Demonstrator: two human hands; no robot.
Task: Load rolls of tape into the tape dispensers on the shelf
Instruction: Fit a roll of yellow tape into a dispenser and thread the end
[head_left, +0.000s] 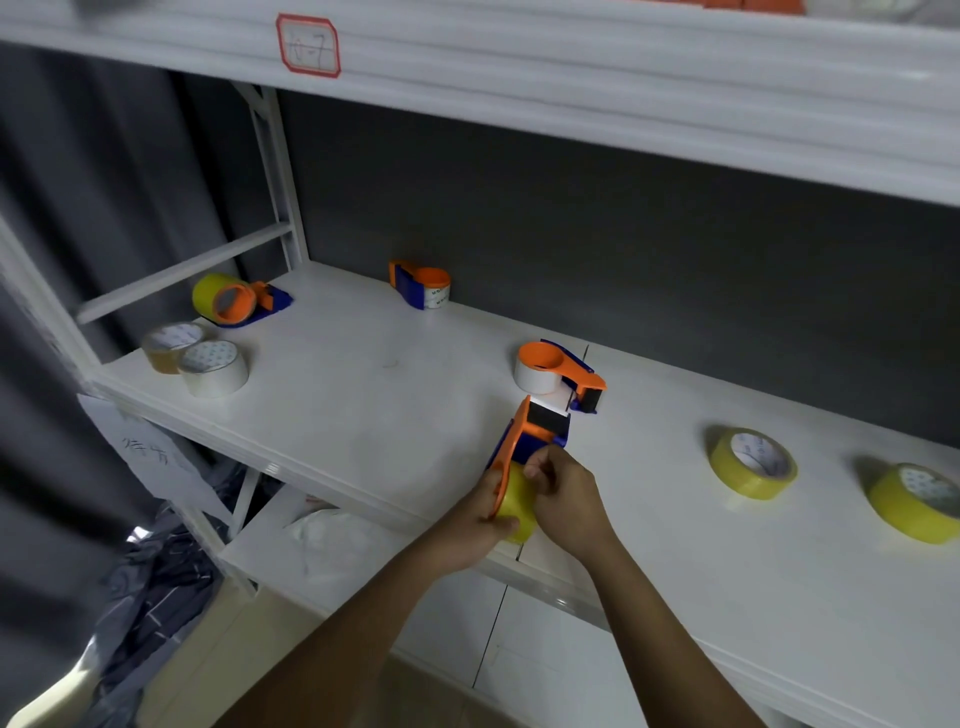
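Above the front edge of the white shelf (363, 374) I hold an orange-and-blue tape dispenser (535, 431) with a yellow tape roll (519, 501) on its hub. My left hand (475, 525) grips the dispenser and roll from the left and below. My right hand (563, 493) curls its fingers on the roll's right side. Two loose yellow rolls (753, 463) (917, 503) lie flat at the right. A brown roll (167, 347) and a white roll (213, 368) lie at the left.
Three more dispensers sit on the shelf: one with a yellow roll (236, 301) at back left, one with a white roll (421, 285) at the back, one with a white roll (558, 371) just beyond my hands. An upper shelf (571, 88) hangs overhead. Cloth (150, 587) lies below left.
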